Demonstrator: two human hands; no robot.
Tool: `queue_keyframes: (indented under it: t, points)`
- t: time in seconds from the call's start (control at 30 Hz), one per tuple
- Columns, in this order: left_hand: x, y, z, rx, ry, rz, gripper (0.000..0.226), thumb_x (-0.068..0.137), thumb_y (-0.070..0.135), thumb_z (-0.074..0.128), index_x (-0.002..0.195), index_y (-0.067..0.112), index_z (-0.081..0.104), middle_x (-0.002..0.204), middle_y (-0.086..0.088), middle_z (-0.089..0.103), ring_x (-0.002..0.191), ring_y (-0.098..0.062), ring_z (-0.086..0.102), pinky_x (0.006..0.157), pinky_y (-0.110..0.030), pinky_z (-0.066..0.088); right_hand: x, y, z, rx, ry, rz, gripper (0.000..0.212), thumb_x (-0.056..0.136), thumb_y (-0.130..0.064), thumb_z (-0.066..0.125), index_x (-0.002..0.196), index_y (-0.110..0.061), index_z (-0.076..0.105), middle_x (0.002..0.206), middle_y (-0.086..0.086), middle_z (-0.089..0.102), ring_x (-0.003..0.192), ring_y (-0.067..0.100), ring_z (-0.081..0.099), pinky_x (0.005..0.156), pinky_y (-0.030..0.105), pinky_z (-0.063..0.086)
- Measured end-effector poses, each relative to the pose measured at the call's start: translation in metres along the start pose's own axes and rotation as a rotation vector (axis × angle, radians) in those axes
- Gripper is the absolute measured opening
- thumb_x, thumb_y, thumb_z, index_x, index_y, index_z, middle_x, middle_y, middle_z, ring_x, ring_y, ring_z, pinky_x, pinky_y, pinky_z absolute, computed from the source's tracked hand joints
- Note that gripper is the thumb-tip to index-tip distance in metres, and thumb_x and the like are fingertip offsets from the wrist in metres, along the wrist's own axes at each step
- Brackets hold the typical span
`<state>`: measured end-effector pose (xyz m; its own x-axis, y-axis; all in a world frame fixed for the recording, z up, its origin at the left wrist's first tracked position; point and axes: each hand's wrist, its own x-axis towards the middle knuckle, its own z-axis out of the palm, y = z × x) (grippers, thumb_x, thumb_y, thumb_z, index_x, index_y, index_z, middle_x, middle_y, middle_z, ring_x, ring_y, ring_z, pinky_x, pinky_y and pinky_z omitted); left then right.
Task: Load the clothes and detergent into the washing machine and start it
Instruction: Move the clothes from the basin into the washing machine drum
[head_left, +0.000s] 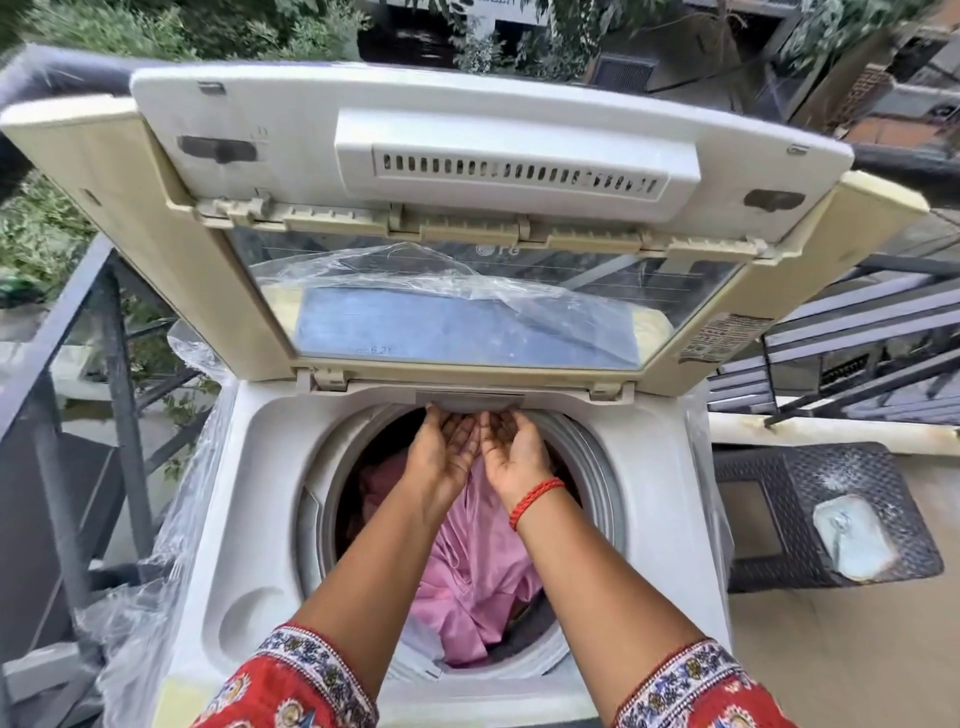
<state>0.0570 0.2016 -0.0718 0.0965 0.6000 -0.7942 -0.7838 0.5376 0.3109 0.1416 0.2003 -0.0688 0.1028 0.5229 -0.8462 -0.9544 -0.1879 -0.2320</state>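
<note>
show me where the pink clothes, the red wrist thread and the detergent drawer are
pink clothes (470, 582), head view, on the folds in the drum.
red wrist thread (535, 500), head view, mid-band.
detergent drawer (470, 400), head view, grey front lip.

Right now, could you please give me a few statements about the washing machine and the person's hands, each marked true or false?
1. The washing machine's lid is raised. True.
2. The drum is empty. False: pink clothes lie inside it.
3. Both hands reach to the grey compartment at the back rim of the opening, the left hand beside the right hand. True.
4. The red thread bracelet is on the left wrist. False: it is on the right wrist.
5. The right hand holds a detergent bottle. False: its palm is open and no bottle shows.
</note>
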Motion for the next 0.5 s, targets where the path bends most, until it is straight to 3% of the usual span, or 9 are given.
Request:
queue_keyframes:
  t: [0.13,0.23,0.3,0.37,0.5]
  points:
    - [-0.005,-0.007,-0.015,-0.035,0.018,-0.015,0.035,0.103,0.036,0.036,0.103,0.007,0.057,0.099,-0.011,0.061,0.096,-0.021,0.061,0.093,-0.036,0.047,-0.010,0.002,-0.013,-0.008,0.060,0.008,0.023,0.098,-0.008,0.045,0.079,-0.002,0.057,0.064,0.010,0.061,0.064,0.018,0.056,0.048,0.021,0.054]
    - [-0.011,-0.014,-0.029,-0.039,0.015,-0.048,0.037,0.104,0.035,0.034,0.096,0.008,0.058,0.096,-0.011,0.063,0.089,-0.021,0.063,0.084,-0.036,0.052,-0.013,0.008,-0.028,-0.034,0.073,0.023,0.020,0.097,-0.008,0.045,0.084,0.000,0.058,0.075,0.012,0.060,0.069,0.018,0.058,0.050,0.021,0.055]
    - [-0.014,-0.016,-0.037,-0.035,0.012,-0.068,0.037,0.104,0.034,0.032,0.099,0.008,0.059,0.099,-0.011,0.064,0.091,-0.021,0.063,0.088,-0.034,0.051,-0.013,0.012,-0.036,-0.054,0.062,0.026,0.019,0.097,-0.008,0.046,0.086,0.001,0.058,0.079,0.013,0.059,0.072,0.019,0.058,0.052,0.023,0.057]
    - [-0.015,-0.018,-0.043,-0.020,0.009,-0.080,0.035,0.105,0.030,0.030,0.102,0.008,0.058,0.101,-0.010,0.065,0.092,-0.020,0.063,0.090,-0.033,0.049,-0.015,0.012,-0.041,-0.085,0.043,0.026,0.018,0.098,-0.007,0.046,0.089,0.002,0.059,0.080,0.013,0.060,0.074,0.020,0.059,0.060,0.026,0.058]
    - [-0.021,-0.020,-0.043,0.013,0.024,-0.078,0.031,0.105,0.021,0.027,0.112,0.007,0.054,0.100,-0.011,0.064,0.090,-0.020,0.063,0.085,-0.030,0.050,-0.026,0.007,-0.047,-0.134,0.005,0.035,0.019,0.099,-0.005,0.042,0.092,0.005,0.057,0.088,0.018,0.061,0.084,0.026,0.061,0.093,0.036,0.051]
